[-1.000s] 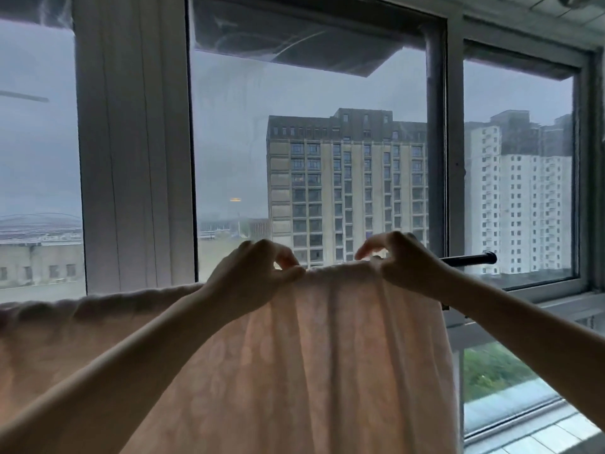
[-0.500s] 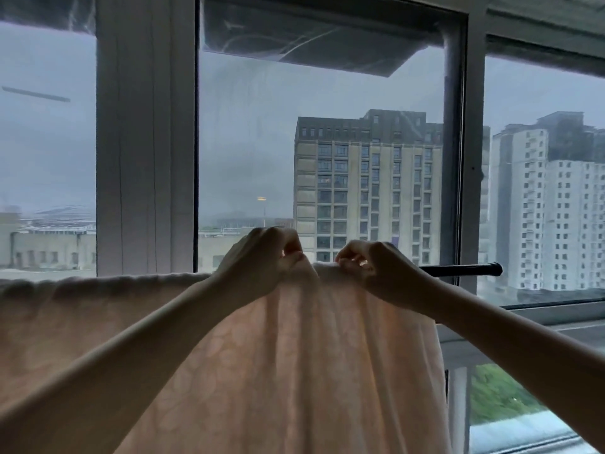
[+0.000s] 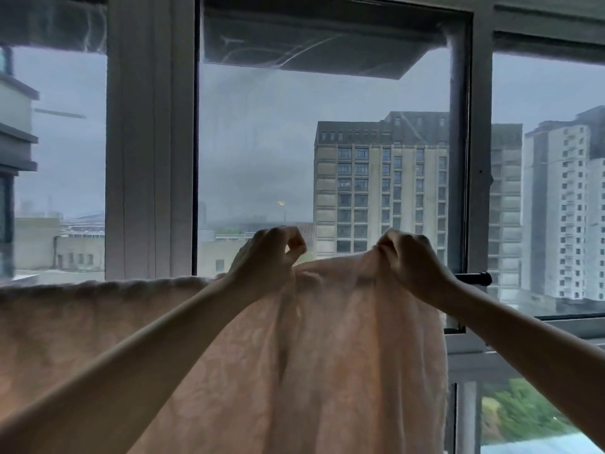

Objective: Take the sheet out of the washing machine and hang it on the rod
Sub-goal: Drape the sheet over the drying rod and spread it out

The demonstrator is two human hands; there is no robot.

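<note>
A pale pink patterned sheet (image 3: 327, 348) hangs draped over a dark rod (image 3: 474, 278) in front of the window. It covers the rod from the left edge of the view almost to its right end, where the bare black tip sticks out. My left hand (image 3: 265, 257) pinches the sheet's top fold near the middle. My right hand (image 3: 409, 257) grips the top fold further right and lifts it a little above the rod. Between the hands the fold sags. No washing machine is in view.
A large window with thick white frame posts (image 3: 150, 142) stands right behind the rod. High-rise buildings (image 3: 379, 191) show through the glass. The window sill (image 3: 523, 335) runs low at the right, with greenery far below.
My hands have moved apart along the top fold, the right one pulling the cloth rightward and slightly up. The camera has turned left, so the window shifted right.
</note>
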